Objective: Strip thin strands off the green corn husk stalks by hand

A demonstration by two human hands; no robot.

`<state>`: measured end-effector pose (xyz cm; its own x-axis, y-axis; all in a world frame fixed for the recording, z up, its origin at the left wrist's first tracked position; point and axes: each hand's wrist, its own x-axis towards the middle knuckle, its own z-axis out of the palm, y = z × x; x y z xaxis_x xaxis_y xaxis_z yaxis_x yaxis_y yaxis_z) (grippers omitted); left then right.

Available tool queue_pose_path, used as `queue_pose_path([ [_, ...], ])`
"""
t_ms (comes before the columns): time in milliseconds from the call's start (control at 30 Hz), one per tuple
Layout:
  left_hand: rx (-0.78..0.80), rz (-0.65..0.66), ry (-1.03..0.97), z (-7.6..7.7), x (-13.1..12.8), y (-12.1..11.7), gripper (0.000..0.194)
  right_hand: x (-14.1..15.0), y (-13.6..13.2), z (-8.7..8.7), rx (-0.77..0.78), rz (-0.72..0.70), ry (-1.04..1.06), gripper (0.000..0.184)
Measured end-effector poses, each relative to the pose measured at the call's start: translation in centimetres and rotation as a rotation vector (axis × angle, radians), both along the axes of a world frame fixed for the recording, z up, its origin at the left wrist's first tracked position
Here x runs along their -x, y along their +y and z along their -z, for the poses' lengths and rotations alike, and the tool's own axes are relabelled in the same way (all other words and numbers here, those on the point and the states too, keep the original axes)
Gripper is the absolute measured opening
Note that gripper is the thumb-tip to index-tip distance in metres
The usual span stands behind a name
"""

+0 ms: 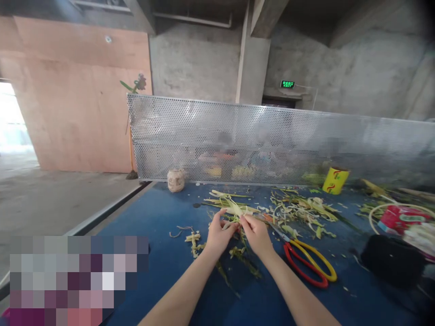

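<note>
Over the blue table (146,271), my left hand (219,232) and my right hand (257,233) are close together. Between them is a bundle of pale green leaf strips (234,208), pinched by the fingers of both hands; the fingertips partly hide it. Beneath and in front of my hands lie dry, twisted plant pieces (193,244) and darker leafy stems (246,260). Longer pale stalks (214,201) lie just beyond. Beside my right hand rests a pair of scissors (307,265) with one red and one yellow handle, its blades pointing toward the hand.
Leaf scraps (306,208) litter the right side. A yellow roll (335,180) and a beige jar-like object (176,181) stand by the perforated metal screen (190,136). At right are a black bundle (392,260) and a red package (397,219). A person shows, blurred, behind the screen.
</note>
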<state>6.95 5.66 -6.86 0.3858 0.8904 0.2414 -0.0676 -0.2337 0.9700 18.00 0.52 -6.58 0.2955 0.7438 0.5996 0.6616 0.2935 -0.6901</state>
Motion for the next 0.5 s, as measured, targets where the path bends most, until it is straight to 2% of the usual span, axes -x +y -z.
queue_pose_path([
  [133, -0.031, 0.008, -0.02, -1.0, -0.2, -0.3, 0.053, -0.4, -0.3, 0.0, -0.011, 0.028, -0.047, 0.033],
  [233, -0.118, 0.009, -0.056, -2.1, 0.3, -0.5, 0.06, -0.9, -0.3, -0.1, -0.023, 0.043, -0.053, 0.033],
  [333, -0.236, 0.059, -0.115, -3.0, 1.3, -0.6, 0.05, -1.1, 0.0, -0.1, -0.03, 0.042, -0.059, 0.034],
  [400, -0.218, 0.108, -0.116, -3.3, 1.8, -0.5, 0.046, -1.1, 0.3, -0.2, -0.024, 0.011, -0.072, 0.034],
  [500, -0.185, 0.094, -0.023, -3.2, 1.8, -0.3, 0.045, -0.8, 0.5, -0.4, -0.013, -0.062, -0.092, 0.032],
])
